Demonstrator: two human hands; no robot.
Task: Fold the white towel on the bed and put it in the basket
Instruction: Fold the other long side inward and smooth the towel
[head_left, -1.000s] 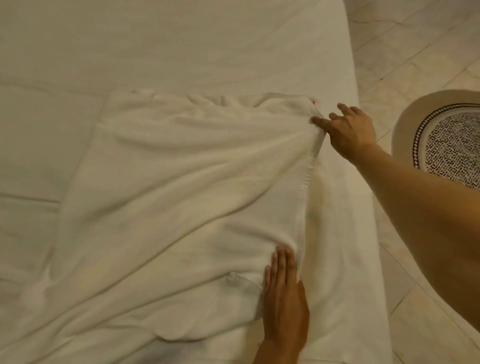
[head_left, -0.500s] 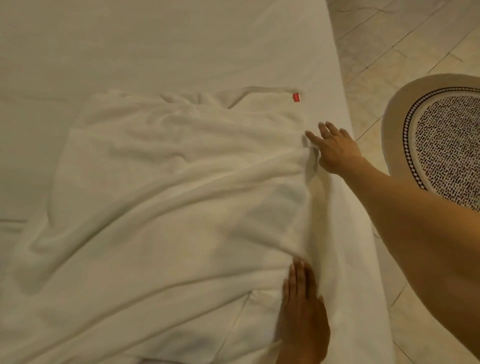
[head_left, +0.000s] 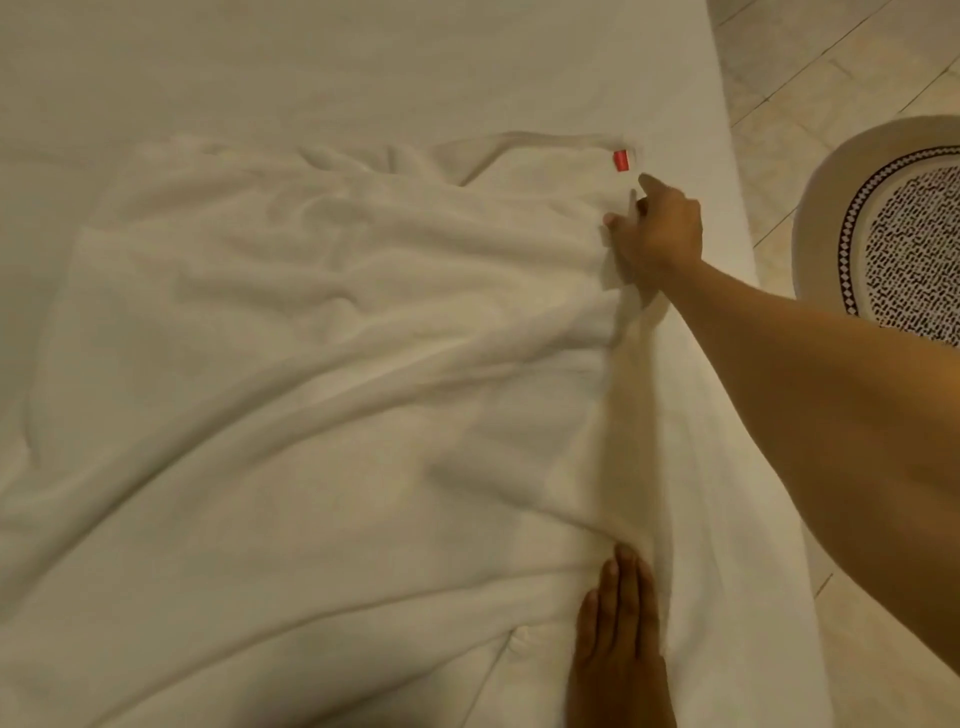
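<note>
- The right hand (head_left: 655, 235), which a second ago only touched the right edge of the white towel (head_left: 322, 374), has now closed its grip on that edge, just below the red tag (head_left: 621, 160)
- The left hand (head_left: 618, 644) stays flat, fingers together, pressing the near edge down; it grips nothing
- The towel lies spread and wrinkled on the bed (head_left: 363, 67), not yet folded
- Likely next: tug the edge straight
- The basket is not in view; a round rug (head_left: 831, 218) lies on the floor
</note>
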